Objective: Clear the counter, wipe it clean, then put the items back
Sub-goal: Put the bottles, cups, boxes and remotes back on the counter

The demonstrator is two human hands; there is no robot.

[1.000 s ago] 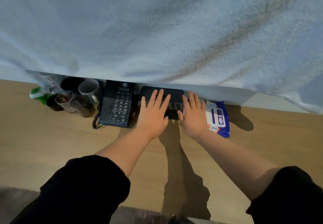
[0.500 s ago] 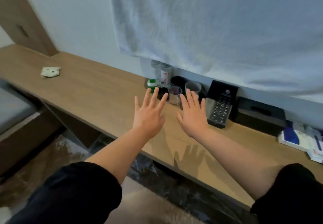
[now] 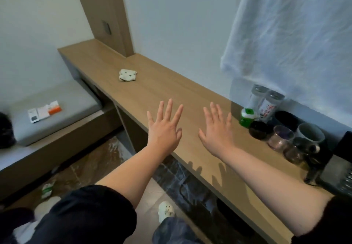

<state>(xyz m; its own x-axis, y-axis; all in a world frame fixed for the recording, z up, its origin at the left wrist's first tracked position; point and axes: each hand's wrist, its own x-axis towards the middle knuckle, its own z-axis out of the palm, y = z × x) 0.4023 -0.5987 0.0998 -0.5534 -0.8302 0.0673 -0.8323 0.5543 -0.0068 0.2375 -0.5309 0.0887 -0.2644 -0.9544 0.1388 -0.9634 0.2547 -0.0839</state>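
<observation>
Left hand (image 3: 164, 127): fingers spread, palm down, empty, over the front edge of the table (image 3: 152, 95), left of the green-capped bottle (image 3: 247, 118).
Right hand (image 3: 217, 129): spread flat, empty, above the table, nearer the bottle.
Cloth (image 3: 127, 75): crumpled on the table, well left of the bottle.
Glasses and mugs (image 3: 282, 138): clustered just right of the bottle.
Telephone (image 3: 341, 175): farther right.

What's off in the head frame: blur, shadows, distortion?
Head view: the spread left hand and right hand are fairly sharp; their finger shadows fall on the light wooden counter near its front edge; the clear drinking glasses and black desk telephone at the right edge are smeared; wide-angle stretch enlarges the forearms at the bottom; no glare visible.
</observation>
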